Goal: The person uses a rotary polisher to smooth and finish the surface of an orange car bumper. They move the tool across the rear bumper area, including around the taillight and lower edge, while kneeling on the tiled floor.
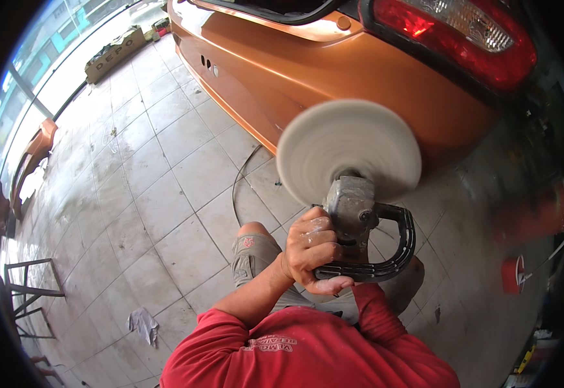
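The fingers of my left hand [313, 249] are clenched around the near left part of the black loop handle [407, 242] on the polisher [351, 199], thumb stretched along its lower edge. My right hand is hidden beneath the tool, with only the red sleeve [377, 309] leading there, so I cannot tell what its fingers do. The polisher is in front of me, above my knees, its round whitish pad [350, 145] blurred in rings and overlapping the orange car panel [262, 71]; I cannot tell whether they touch. A red tail light [453, 32] sits above right. A crumpled cloth [143, 325] lies on the tiled floor [127, 213], well apart to my left.
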{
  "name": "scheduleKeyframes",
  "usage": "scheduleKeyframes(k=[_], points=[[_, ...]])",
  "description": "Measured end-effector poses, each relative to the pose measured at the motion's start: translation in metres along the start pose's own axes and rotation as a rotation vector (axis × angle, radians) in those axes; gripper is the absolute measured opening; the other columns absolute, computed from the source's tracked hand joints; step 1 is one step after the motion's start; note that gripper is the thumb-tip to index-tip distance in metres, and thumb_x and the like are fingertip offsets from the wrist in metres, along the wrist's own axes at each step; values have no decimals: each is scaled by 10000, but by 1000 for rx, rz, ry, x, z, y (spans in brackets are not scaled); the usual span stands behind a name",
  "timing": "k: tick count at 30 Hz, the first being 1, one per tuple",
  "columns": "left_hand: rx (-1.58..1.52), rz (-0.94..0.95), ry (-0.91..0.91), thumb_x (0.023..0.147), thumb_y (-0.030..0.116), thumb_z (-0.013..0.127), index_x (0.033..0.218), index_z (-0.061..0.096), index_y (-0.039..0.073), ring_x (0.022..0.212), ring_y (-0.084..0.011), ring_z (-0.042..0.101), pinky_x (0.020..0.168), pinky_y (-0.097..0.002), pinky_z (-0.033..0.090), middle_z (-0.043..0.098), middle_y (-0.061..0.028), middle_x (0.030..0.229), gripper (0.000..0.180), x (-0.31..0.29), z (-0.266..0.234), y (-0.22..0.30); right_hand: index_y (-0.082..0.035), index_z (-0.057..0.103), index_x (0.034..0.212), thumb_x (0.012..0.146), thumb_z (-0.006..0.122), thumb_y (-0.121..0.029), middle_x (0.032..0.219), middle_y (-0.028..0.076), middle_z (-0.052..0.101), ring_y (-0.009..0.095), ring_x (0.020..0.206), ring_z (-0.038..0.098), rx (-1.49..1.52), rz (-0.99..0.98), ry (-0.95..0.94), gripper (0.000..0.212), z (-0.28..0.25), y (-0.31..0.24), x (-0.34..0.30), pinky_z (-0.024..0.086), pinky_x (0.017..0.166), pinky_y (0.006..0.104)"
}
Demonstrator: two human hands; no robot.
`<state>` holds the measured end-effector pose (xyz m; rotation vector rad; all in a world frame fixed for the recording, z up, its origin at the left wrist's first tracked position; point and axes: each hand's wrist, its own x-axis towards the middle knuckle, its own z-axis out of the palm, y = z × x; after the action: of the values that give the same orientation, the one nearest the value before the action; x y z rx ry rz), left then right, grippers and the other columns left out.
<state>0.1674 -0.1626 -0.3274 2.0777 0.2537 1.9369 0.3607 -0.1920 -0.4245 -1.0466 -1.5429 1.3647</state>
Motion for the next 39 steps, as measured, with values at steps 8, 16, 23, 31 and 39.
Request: scheduleKeyframes(k=[8, 16, 23, 31, 39], points=[[84, -121, 143, 825, 441, 805, 720, 634, 50, 603, -276, 542, 692, -422, 441, 550, -55, 627, 440, 2, -91, -45, -32, 617, 1490, 911, 879, -273, 1416, 154, 692, 295, 1320, 648, -14, -153, -43, 679, 43, -2, 93, 446, 1210, 435], [295, -375, 389, 958, 681, 701, 748, 586, 33, 771, -273, 500, 811, -461, 442, 515, -41, 659, 691, -9, -194, -103, -57, 676, 1409, 863, 868, -355, 1296, 159, 748, 355, 1230, 694, -163, -322, -89, 651, 106, -24, 226, 505, 1141, 483], [315, -353, 380, 989, 697, 638, 759, 565, 34, 780, -252, 475, 879, -458, 424, 508, -46, 674, 706, -16, -221, -128, -96, 676, 1414, 759, 912, -495, 1117, 169, 810, 378, 1010, 781, -351, -292, -32, 803, 120, -32, 264, 617, 878, 474], [264, -360, 44, 791, 639, 873, 716, 609, 60, 668, -284, 526, 744, -436, 405, 540, -52, 662, 642, -59, -134, -58, -36, 705, 1368, 783, 972, -414, 1232, 128, 793, 283, 1143, 743, -187, -44, -163, 746, 60, 23, 134, 557, 1054, 442], [348, -433, -101, 723, 448, 923, 744, 560, 71, 705, -314, 466, 742, -438, 324, 475, -75, 712, 523, -49, -98, -28, -19, 679, 1423, 743, 1017, -348, 1325, 161, 764, 253, 1239, 709, -263, 16, -285, 828, 1, -41, 112, 531, 1127, 415]])
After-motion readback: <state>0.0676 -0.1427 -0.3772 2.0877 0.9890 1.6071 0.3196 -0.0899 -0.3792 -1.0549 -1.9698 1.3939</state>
